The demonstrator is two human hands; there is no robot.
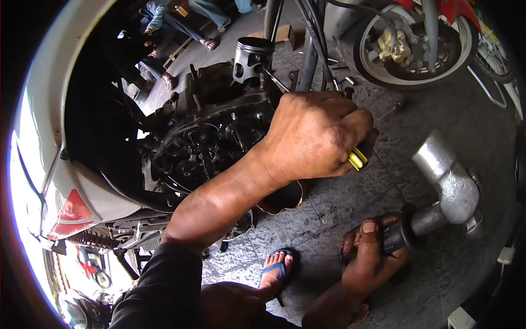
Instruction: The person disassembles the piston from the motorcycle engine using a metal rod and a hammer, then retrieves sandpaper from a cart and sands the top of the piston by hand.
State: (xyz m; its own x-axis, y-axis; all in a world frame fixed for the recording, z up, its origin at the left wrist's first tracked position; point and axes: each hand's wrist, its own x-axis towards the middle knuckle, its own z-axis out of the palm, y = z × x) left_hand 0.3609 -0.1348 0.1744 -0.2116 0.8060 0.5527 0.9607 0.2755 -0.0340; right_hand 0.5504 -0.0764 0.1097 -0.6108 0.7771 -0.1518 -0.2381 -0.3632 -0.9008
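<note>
My left hand (320,134) is closed around a screwdriver with a yellow-and-black handle (358,159); its fingers hide most of the tool. Beneath and beside this hand lies a dark, oily opened engine (203,148). A metal piston (253,60) stands at the engine's upper edge, just beyond the hand. Lower right, my right hand (375,249) is wrapped round the black grip of a hammer (455,192), whose silver metal head points up and away from the floor.
A motorcycle wheel (416,46) with a brake disc stands at the upper right. A white body panel (104,192) with a red reflector fills the left. Small metal parts lie on the grey floor (339,219). Seated people's legs show at the top, beside a wooden block (279,36).
</note>
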